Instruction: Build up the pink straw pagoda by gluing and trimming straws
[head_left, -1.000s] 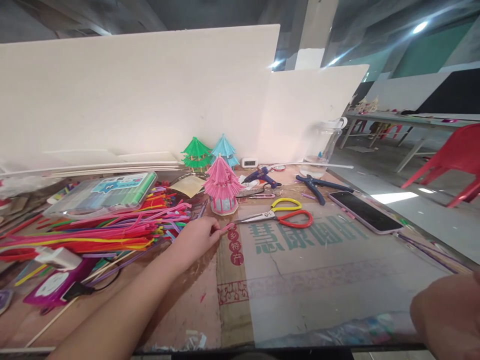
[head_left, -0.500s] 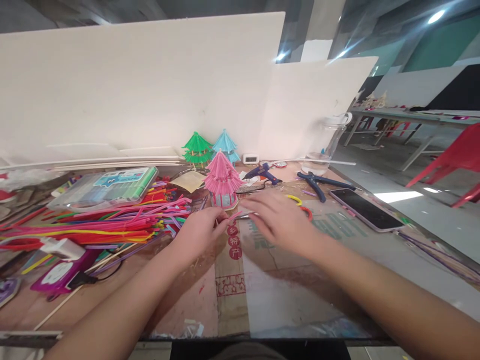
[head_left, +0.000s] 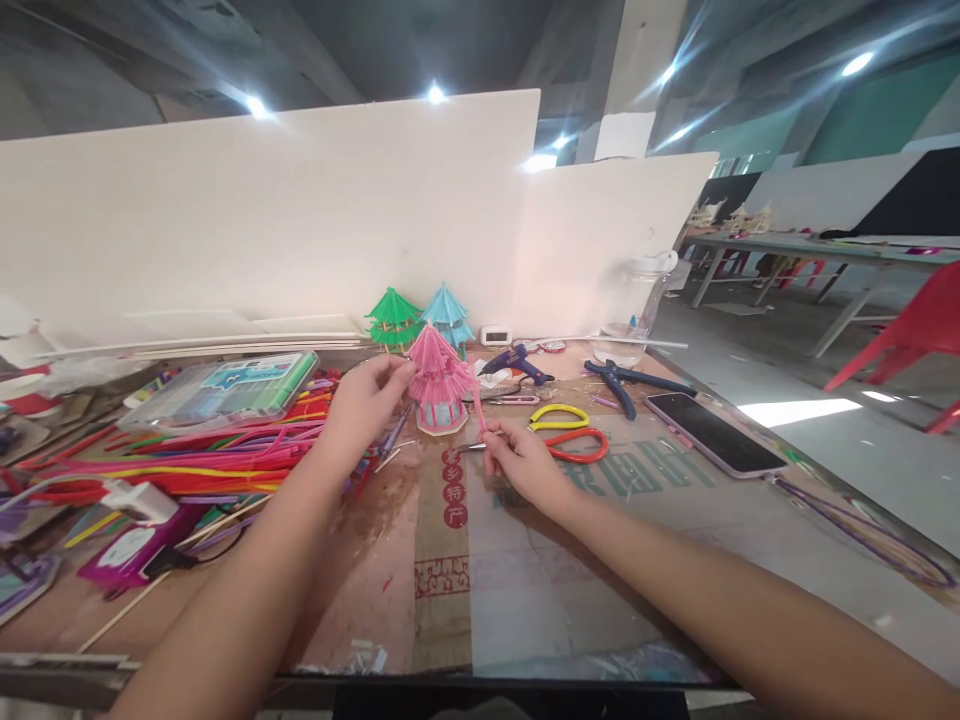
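A pink tiered pagoda model [head_left: 441, 385] stands upright on the table, in front of a green one [head_left: 393, 318] and a light blue one [head_left: 447, 312]. My left hand [head_left: 375, 395] is closed at the pink model's left side, its fingertips against the upper roof. Between the pinched fingers of my right hand [head_left: 521, 460] is a thin pink strip [head_left: 478, 400], which rises close to the right edge of the roof. Scissors with yellow and red handles [head_left: 577, 446] lie just beyond my right hand, their blades partly hidden by it.
Colourful pipe cleaners [head_left: 247, 445] and a clear plastic case [head_left: 225, 392] cover the left side. Behind are a glue gun [head_left: 520, 364] and a clear jug [head_left: 634, 310]. Blue pliers [head_left: 621, 385] and a phone [head_left: 716, 435] lie at the right.
My left hand has risen from the table in front to the pink model's roof. My right hand has drawn back, uncovering the scissor handles, and now pinches the pink strip upright. The view has tilted up.
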